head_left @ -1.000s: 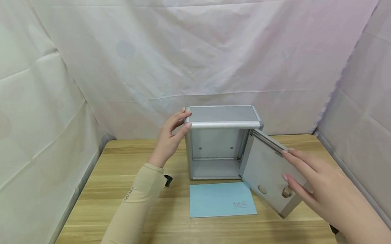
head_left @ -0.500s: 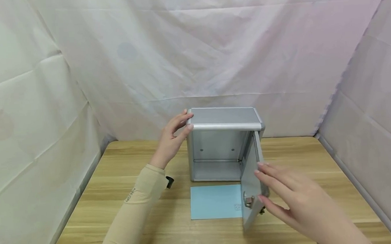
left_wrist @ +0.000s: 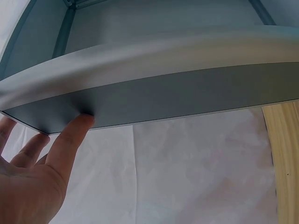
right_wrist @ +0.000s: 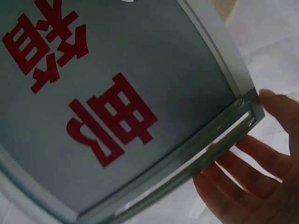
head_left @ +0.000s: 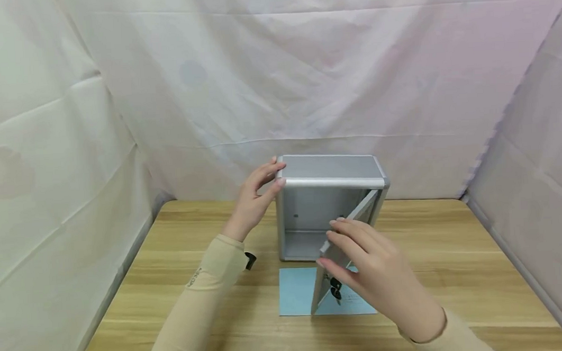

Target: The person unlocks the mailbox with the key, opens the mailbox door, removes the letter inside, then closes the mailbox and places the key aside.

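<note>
A grey metal mailbox point(head_left: 330, 166) stands on the table. My left hand point(head_left: 251, 203) grips its upper left corner, the fingertips spread over the top panel and side. The door point(right_wrist: 173, 79), hinged at the right, stands partly ajar and bears red characters on its outer face. My right hand point(head_left: 376, 266) touches the door's upper free corner with thumb and extended fingertips. From the door's lock hang keys with black heads point(head_left: 335, 289). In front of the mailbox a light blue envelope point(head_left: 297, 294) lies flat, partly covered by the door.
The wooden table point(head_left: 456, 251) reaches out on both sides of the mailbox. Pale cloth point(head_left: 209, 84) hangs behind the table and along its left and right. Both forearms wear beige sleeves.
The door has swung leftward toward the mailbox opening, and my right hand has moved left with it. The keys on its outer side have come into view. My left hand has kept its hold.
</note>
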The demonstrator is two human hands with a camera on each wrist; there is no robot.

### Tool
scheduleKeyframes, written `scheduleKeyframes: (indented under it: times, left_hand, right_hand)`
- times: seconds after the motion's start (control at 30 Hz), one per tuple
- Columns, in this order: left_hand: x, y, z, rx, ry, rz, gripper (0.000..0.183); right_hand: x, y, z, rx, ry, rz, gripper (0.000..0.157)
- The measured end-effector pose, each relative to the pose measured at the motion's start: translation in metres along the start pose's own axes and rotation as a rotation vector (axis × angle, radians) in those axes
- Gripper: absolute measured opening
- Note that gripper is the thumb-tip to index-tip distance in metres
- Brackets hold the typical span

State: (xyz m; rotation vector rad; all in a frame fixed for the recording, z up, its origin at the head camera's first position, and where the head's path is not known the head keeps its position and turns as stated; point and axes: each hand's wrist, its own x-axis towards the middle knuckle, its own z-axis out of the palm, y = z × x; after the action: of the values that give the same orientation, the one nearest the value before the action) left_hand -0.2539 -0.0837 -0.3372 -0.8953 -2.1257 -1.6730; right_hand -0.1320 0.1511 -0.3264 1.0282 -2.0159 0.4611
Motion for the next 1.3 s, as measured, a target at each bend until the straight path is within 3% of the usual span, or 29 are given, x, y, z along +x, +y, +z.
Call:
scheduleKeyframes:
  times: [0.3, 0.67, 1.03, 1.3]
  left_hand:
    - [0.0, 0.002, 0.0, 0.02, -0.005, 0.011, 0.039]
    - [0.0, 0.002, -0.001, 0.028, -0.013, -0.01, 0.039]
    - [-0.001, 0.004, -0.001, 0.029, -0.012, -0.059, 0.04]
    - [-0.002, 0.004, -0.001, 0.039, -0.013, -0.051, 0.039]
  right_hand:
    - [0.015, 0.009, 0.039, -0.049, -0.009, 0.032, 0.033]
    - [0.034, 0.03, 0.072, -0.111, -0.008, 0.058, 0.025]
    - [0.034, 0.04, 0.089, -0.175, 0.058, 0.065, 0.022]
    - [0.033, 0.044, 0.095, -0.197, 0.085, 0.075, 0.019]
